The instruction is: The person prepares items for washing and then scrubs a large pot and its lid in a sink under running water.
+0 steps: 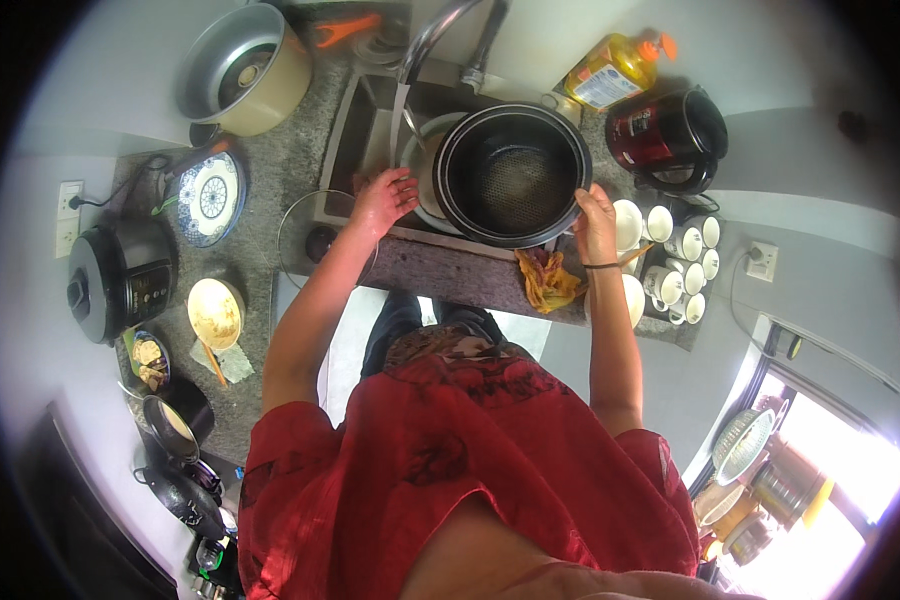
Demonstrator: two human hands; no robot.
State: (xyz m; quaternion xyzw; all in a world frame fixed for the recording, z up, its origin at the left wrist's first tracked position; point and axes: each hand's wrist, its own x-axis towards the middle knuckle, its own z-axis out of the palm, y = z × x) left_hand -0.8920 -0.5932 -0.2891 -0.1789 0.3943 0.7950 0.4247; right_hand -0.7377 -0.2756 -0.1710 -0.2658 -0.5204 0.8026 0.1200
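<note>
A black non-stick inner pot (514, 176) is held over the right part of the sink (345, 150). My right hand (595, 214) grips its rim at the right side. My left hand (387, 199) is raised at the sink's front left, fingers apart, beside a stream of water from the curved metal faucet (427, 37); it holds nothing. Under the pot, partly hidden by it, a pale basin (427, 161) sits in the sink. A yellow-brown cloth (547, 281) lies on the counter's front edge, below the pot. A glass lid (321, 241) rests left of my left hand.
Several white cups (682, 285) and bowls (626, 225) stand at the right. Behind them are an electric kettle (664, 142) and a yellow soap bottle (615, 71). Leftward are a large pot (270, 90), a patterned plate (210, 196), a rice cooker (124, 281) and a soiled bowl (216, 313).
</note>
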